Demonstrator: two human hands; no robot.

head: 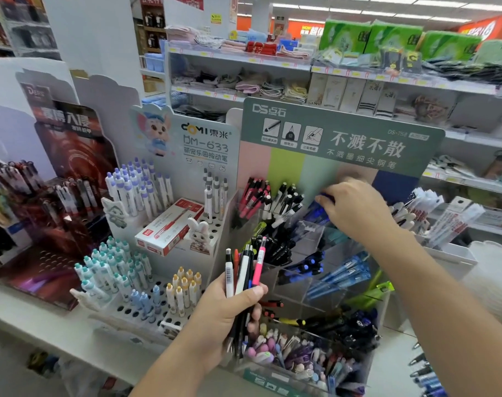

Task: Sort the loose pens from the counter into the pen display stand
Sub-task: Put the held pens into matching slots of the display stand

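My left hand (229,313), fingers clamped, grips a bundle of loose pens (244,270) in front of the clear tiered pen display stand (324,285). My right hand (356,207) pinches a blue pen (320,209) over an upper compartment. Compartments hold red-black, black-white, black and blue pens; the lowest tray (301,359) holds mixed pastel ones.
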